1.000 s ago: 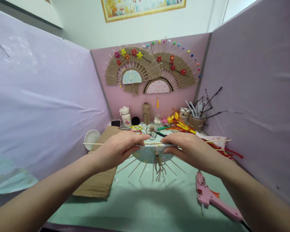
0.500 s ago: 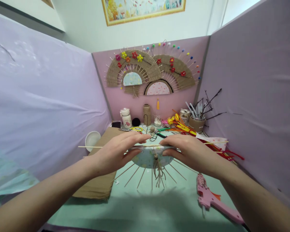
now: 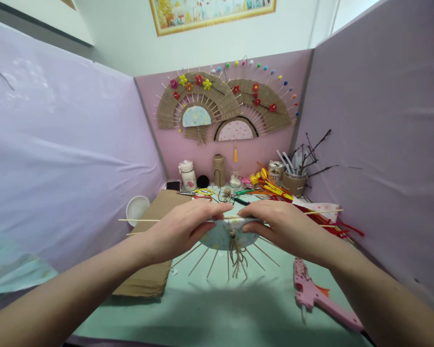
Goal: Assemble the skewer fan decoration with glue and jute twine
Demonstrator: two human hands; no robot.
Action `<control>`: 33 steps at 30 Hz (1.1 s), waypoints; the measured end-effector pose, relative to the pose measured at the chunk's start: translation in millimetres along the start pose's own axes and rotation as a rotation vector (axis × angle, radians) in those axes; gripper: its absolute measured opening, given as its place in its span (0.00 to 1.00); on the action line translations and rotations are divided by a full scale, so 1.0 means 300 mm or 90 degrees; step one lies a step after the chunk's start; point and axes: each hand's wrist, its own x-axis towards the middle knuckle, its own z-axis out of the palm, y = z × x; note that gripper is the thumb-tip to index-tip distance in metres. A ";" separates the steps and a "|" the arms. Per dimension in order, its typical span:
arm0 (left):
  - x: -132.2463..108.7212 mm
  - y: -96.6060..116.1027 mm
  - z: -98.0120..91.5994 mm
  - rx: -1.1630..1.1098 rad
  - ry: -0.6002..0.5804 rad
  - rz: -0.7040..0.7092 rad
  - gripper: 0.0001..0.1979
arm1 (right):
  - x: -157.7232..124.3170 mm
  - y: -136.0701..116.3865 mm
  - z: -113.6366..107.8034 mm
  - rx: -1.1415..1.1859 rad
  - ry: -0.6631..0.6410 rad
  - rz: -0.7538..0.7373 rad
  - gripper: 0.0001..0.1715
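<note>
Pale green counter [image 3: 202, 318] across the lower centre, and there's the pink glue gun [image 3: 313, 295] lying on it at lower right! Brown cardboard [image 3: 146, 277] lies flat left of centre, a white jar [image 3: 188, 176] and a twine spool [image 3: 219, 165] stand near mid-frame, and pipe cleaners [image 3: 282, 192] sprawl right of centre.

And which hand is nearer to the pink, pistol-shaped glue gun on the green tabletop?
The right hand: in the picture, it is above and left of the glue gun. The left hand is farther left, gripping the light-blue flowered half-circle.
</note>
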 end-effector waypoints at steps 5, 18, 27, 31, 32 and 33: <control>-0.001 -0.001 -0.003 -0.001 -0.003 0.003 0.22 | 0.000 -0.005 -0.003 0.000 0.009 -0.007 0.08; 0.004 0.009 0.000 0.013 -0.006 0.004 0.20 | -0.001 -0.013 -0.011 0.013 -0.001 -0.005 0.09; 0.011 0.021 -0.014 0.000 -0.044 -0.023 0.21 | 0.001 -0.024 -0.018 0.000 -0.014 -0.010 0.09; -0.002 0.021 -0.007 -0.010 -0.026 -0.024 0.22 | 0.000 -0.026 -0.023 0.002 -0.016 -0.007 0.08; -0.006 0.020 -0.004 -0.011 -0.010 -0.019 0.22 | -0.001 -0.026 -0.024 0.004 -0.019 -0.004 0.08; -0.009 0.018 -0.002 -0.011 0.006 -0.015 0.22 | -0.002 -0.026 -0.024 0.006 -0.021 -0.001 0.08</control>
